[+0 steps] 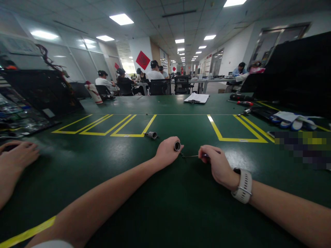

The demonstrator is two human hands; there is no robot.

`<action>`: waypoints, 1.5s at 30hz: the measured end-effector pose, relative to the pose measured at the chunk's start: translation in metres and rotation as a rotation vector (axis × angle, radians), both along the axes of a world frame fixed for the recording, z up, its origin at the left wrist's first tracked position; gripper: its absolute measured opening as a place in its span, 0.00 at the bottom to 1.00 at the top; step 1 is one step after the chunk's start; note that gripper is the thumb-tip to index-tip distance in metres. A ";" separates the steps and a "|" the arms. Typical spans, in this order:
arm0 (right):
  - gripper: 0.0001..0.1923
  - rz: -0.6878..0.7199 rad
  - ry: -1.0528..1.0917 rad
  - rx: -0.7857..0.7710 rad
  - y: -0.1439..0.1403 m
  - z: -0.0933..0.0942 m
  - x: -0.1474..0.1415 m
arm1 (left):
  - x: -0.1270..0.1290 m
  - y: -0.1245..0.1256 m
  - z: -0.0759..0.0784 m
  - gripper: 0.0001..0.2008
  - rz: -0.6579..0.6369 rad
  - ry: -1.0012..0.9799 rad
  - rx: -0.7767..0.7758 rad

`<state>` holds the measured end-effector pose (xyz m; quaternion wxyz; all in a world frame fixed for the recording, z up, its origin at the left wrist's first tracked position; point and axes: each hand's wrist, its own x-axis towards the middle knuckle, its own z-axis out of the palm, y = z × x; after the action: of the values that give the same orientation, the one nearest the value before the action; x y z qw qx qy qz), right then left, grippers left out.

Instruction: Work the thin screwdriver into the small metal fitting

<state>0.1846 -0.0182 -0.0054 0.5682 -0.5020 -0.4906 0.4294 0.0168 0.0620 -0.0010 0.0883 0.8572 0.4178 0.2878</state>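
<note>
Item: small metal cylinder, clenched in our left hand just above the green counter. Our right hand pinches a thin tool, tip at the cylinder. We judge steady, aligned pressure best. Spare cylinder nearby.

You work under bright ceiling panels that run down the room. Their light leaves pale sheen on the green surface ahead of your hands. The wide lens bends the edges, the far room is soft, and blurred blocks cover patches at right.
</note>
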 end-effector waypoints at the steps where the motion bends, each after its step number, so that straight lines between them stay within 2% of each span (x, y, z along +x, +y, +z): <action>1: 0.16 0.010 0.007 -0.003 0.000 0.000 0.000 | 0.000 0.000 0.000 0.06 -0.002 0.002 -0.004; 15: 0.16 0.003 0.009 0.002 -0.001 -0.002 0.000 | -0.001 -0.002 0.003 0.07 -0.007 0.018 -0.026; 22: 0.15 -0.017 -0.041 0.008 0.000 0.001 -0.002 | -0.002 0.004 0.001 0.15 -0.096 0.061 0.166; 29: 0.14 -0.015 0.001 -0.034 0.001 0.005 -0.004 | -0.003 0.003 0.003 0.11 -0.215 0.179 0.173; 34: 0.14 -0.100 0.061 -0.011 0.002 0.006 -0.003 | -0.004 0.005 0.003 0.10 -0.239 0.224 0.146; 38: 0.14 -0.117 0.094 0.020 0.002 0.006 -0.003 | -0.005 0.004 0.006 0.10 -0.188 0.175 0.141; 42: 0.14 -0.050 0.063 0.018 0.000 0.005 -0.002 | -0.004 0.000 0.008 0.14 -0.041 0.091 0.175; 45: 0.13 -0.004 0.028 -0.001 0.000 0.004 -0.002 | -0.004 -0.003 0.007 0.17 0.065 0.033 0.120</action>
<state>0.1821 -0.0183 -0.0016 0.5755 -0.4974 -0.4814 0.4355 0.0129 0.0590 0.0065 0.0205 0.8517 0.4287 0.3006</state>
